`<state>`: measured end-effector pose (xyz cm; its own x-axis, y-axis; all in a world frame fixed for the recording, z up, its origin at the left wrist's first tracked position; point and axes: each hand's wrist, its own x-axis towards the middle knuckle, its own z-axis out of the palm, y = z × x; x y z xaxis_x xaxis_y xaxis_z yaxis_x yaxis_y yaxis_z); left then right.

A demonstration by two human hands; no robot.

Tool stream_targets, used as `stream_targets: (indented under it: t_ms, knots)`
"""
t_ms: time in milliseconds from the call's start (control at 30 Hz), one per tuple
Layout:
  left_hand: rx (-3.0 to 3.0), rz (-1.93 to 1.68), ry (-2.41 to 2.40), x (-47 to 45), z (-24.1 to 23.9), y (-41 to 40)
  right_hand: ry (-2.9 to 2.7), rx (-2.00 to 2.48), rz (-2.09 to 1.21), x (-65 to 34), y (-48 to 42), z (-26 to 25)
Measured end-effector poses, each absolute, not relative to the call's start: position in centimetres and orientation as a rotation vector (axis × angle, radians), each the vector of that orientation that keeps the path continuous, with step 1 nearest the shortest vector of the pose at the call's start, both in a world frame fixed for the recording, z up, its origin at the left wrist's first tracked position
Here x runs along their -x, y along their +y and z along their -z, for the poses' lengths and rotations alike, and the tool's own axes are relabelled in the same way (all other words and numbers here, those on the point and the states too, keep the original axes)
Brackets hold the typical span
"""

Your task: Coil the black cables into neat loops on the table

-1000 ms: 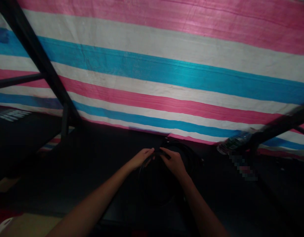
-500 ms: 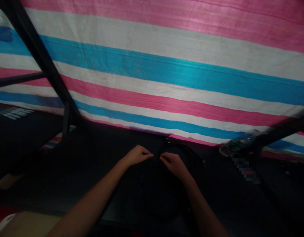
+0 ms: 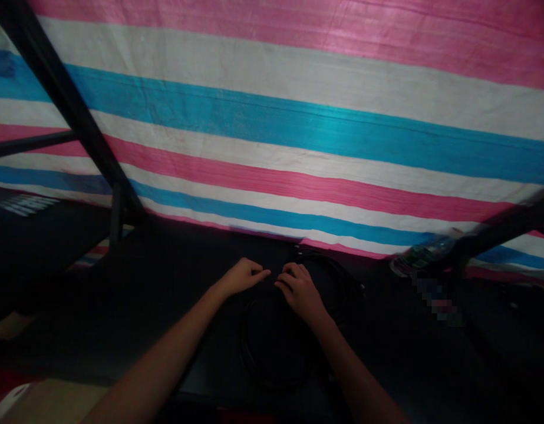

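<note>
Over a dark tabletop, my left hand [image 3: 245,277] is closed in a pinch, thumb and forefinger against a thin black cable [image 3: 244,347] that hardly shows against the dark surface. My right hand [image 3: 298,288] is just to the right, a small gap away, its fingers bent over the same cable; what lies under the fingertips is hard to see. A loop of the cable hangs or lies below the hands toward me. Behind and right of my right hand lies a coil of black cable [image 3: 346,277] with small shiny ends.
Striped pink, white and blue sheeting [image 3: 272,118] rises behind the table [image 3: 201,241]. A clear plastic bottle [image 3: 424,256] lies at the right, near a dark metal brace [image 3: 510,229]. Another dark frame bar [image 3: 63,88] slants down on the left, beside a black panel [image 3: 37,235] with white lettering.
My right hand has shifted slightly left, its fingers going from a tight pinch to a looser, more spread bend. My left hand has moved a little left. The cable loop has shifted left.
</note>
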<state>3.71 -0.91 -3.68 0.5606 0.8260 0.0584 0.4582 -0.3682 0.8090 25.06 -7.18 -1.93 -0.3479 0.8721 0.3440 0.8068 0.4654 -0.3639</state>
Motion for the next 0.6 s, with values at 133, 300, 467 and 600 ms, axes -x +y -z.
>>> stream_targets:
  t_ms: [133,300,467,600]
  knots:
    - [-1.969,-0.714,1.2,-2.5,3.8,0.2,-2.164,1.417,-0.34,-25.3,-7.0,2.3]
    - [-2.015,-0.697,1.319,-1.7,4.6,0.9,-1.991,1.385,-0.403,-25.4,-7.0,2.8]
    - [-2.279,-0.697,1.406,-2.0,4.2,0.7,-2.119,1.313,-0.462,-24.9,-7.5,3.0]
    - [-2.457,-0.572,1.484,-2.0,3.4,0.4,-2.338,1.276,-0.587,-23.9,-7.9,3.1]
